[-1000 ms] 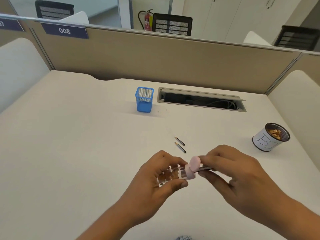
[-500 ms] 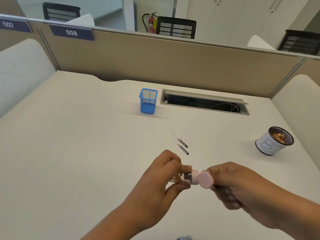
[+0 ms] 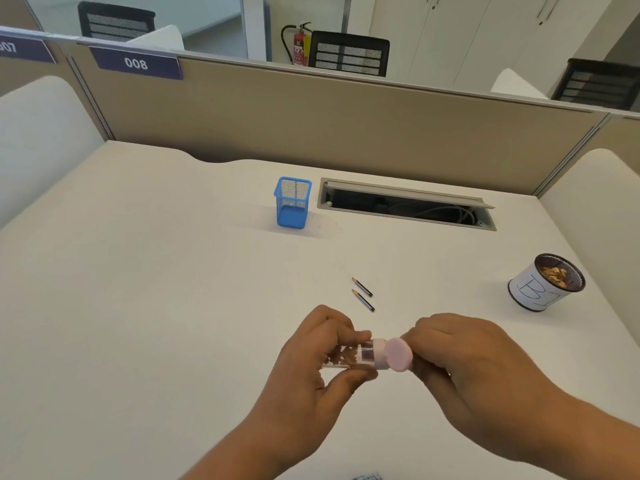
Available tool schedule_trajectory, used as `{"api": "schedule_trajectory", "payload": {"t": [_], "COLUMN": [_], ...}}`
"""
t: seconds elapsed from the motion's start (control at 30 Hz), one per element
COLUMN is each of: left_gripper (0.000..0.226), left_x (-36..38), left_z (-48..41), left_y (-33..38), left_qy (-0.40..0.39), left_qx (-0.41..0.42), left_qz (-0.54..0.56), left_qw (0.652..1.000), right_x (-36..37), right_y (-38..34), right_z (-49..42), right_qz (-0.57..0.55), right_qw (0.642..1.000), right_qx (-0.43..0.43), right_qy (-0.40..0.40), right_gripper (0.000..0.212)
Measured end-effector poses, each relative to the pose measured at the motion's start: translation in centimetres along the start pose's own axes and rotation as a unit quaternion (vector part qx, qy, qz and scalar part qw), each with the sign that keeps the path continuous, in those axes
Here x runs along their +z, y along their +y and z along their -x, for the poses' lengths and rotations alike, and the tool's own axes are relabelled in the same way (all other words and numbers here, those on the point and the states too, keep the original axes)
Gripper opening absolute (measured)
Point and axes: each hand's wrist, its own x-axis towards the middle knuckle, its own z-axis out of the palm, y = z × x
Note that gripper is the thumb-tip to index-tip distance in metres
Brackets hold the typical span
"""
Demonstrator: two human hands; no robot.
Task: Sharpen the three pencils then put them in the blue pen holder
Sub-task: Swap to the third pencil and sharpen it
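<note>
My left hand (image 3: pixel 311 372) grips a clear tube sharpener (image 3: pixel 367 355) with a pink collar, lying sideways and holding brown shavings. Its round pink lid (image 3: pixel 399 353) hangs open at the right end. Right behind that lid, my right hand (image 3: pixel 464 365) is closed, fingertips at the sharpener's mouth; the pencil it pinches is hidden by the lid and fingers. Two short dark pencils (image 3: pixel 362 287) (image 3: pixel 363 300) lie side by side on the desk just beyond my hands, tips pointing far-left. The blue mesh pen holder (image 3: pixel 292 202) stands upright farther back.
A white cup (image 3: pixel 545 284) with a black mesh rim and shavings inside sits at the right. An open cable tray (image 3: pixel 405 204) is cut into the desk right of the holder. Beige partitions close the desk's back and sides.
The right hand has shifted and turned at the sharpener's end; the pencil shaft seen a second ago is now covered. The pink lid now faces the camera.
</note>
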Motion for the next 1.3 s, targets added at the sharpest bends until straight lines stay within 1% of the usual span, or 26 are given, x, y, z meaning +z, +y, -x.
{"api": "schedule_trajectory", "payload": {"t": [0.07,0.1,0.17,0.2,0.23,0.27,0.33,0.4,0.43,0.5,0.6,0.67,0.73,0.77,0.8,0.83,0.87,0.9,0.93,0.97,1.0,1.03,1.13,1.17,1.23,1.3], "left_gripper": [0.021,0.022,0.021,0.019,0.018,0.02,0.026,0.023,0.019,0.017,0.02,0.023,0.027,0.028,0.029,0.029,0.026,0.02,0.014,0.011,0.012,0.017,0.019,0.018,0.016,0.017], "left_x": [0.2,0.3,0.3,0.3,0.2,0.1,-0.2,-0.3,-0.3,-0.3,-0.3,-0.3,-0.2,-0.1,-0.1,0.0,0.1,0.1,0.1,0.1,0.1,0.1,0.2,0.2,0.1,0.0], "left_z": [0.1,0.2,0.3,0.4,0.4,0.3,0.2,0.1,0.1,0.1,0.2,0.2,0.1,0.1,0.1,0.1,0.1,0.2,0.2,0.2,0.1,0.1,0.0,0.0,0.0,0.0], "left_y": [-0.1,-0.2,-0.3,-0.4,-0.5,-0.5,-0.5,-0.6,-0.6,-0.5,-0.2,-0.1,-0.2,-0.2,-0.3,-0.3,-0.4,-0.4,-0.4,-0.4,-0.5,-0.5,-0.6,-0.6,-0.6,-0.5], "left_qy": [0.012,0.012,-0.004,-0.016,-0.027,-0.036,-0.04,-0.026,-0.019,-0.015,-0.021,-0.019,-0.011,-0.008,-0.007,-0.007,-0.01,-0.016,-0.025,-0.034,-0.04,-0.045,-0.034,-0.024,-0.013,-0.012], "left_qx": [0.02,0.036,0.069,0.078,0.079,0.068,0.027,-0.013,-0.028,-0.048,-0.05,-0.036,-0.011,0.004,0.019,0.036,0.055,0.072,0.085,0.089,0.081,0.064,0.002,-0.015,-0.036,-0.043], "left_qz": [-0.01,-0.022,-0.049,-0.054,-0.049,-0.035,-0.004,0.004,0.005,0.02,0.052,0.053,0.036,0.026,0.014,-0.001,-0.019,-0.039,-0.056,-0.063,-0.059,-0.047,-0.013,-0.007,0.001,0.016], "left_qw": [1.0,0.999,0.996,0.995,0.995,0.996,0.999,1.0,0.999,0.999,0.997,0.998,0.999,1.0,1.0,0.999,0.998,0.997,0.995,0.993,0.994,0.996,0.999,1.0,0.999,0.999], "right_x": [0.0,-0.1,-0.5,-0.6,-0.7,-0.7,-0.4,-0.3,-0.2,-0.1,0.4,0.1,0.4,0.5,0.5,0.4,0.2,-0.1,-0.3,-0.5,-0.6,-0.6,-0.3,-0.1,0.0,0.0], "right_y": [0.2,0.3,0.8,1.1,1.3,1.4,1.4,1.2,1.3,1.2,1.2,0.7,0.3,0.1,0.0,0.1,0.2,0.4,0.6,0.8,1.0,1.0,0.8,0.9,0.8,0.8], "right_z": [-0.4,-0.6,-1.1,-1.2,-1.2,-1.2,-1.1,-0.5,-0.1,0.1,0.2,0.3,0.2,0.0,-0.1,-0.2,-0.5,-0.7,-0.8,-0.8,-0.9,-1.0,-0.8,-0.5,-0.1,0.1], "right_qz": [-0.111,-0.233,-0.462,-0.508,-0.51,-0.495,-0.377,-0.165,-0.052,0.085,0.125,0.07,-0.069,-0.162,-0.258,-0.363,-0.464,-0.547,-0.592,-0.604,-0.586,-0.543,-0.296,-0.19,-0.01,0.069], "right_qw": [0.989,0.956,0.81,0.767,0.763,0.779,0.871,0.971,0.994,0.996,0.987,0.995,0.996,0.979,0.943,0.883,0.801,0.712,0.649,0.63,0.654,0.707,0.908,0.957,0.997,0.998], "right_qx": [0.088,0.167,0.317,0.339,0.336,0.318,0.253,0.135,0.069,-0.037,-0.09,-0.062,0.05,0.122,0.2,0.281,0.354,0.41,0.443,0.448,0.432,0.401,0.259,0.193,0.072,-0.009], "right_qy": [-0.044,-0.07,-0.169,-0.197,-0.213,-0.218,-0.187,-0.107,-0.069,0.0,0.041,0.03,0.0,-0.034,-0.063,-0.1,-0.135,-0.161,-0.179,-0.193,-0.207,-0.211,-0.144,-0.108,-0.041,0.009], "right_gripper": [0.028,0.032,0.033,0.032,0.035,0.044,0.055,0.047,0.037,0.024,0.029,0.031,0.036,0.037,0.036,0.035,0.034,0.034,0.036,0.038,0.039,0.039,0.05,0.048,0.033,0.029]}}
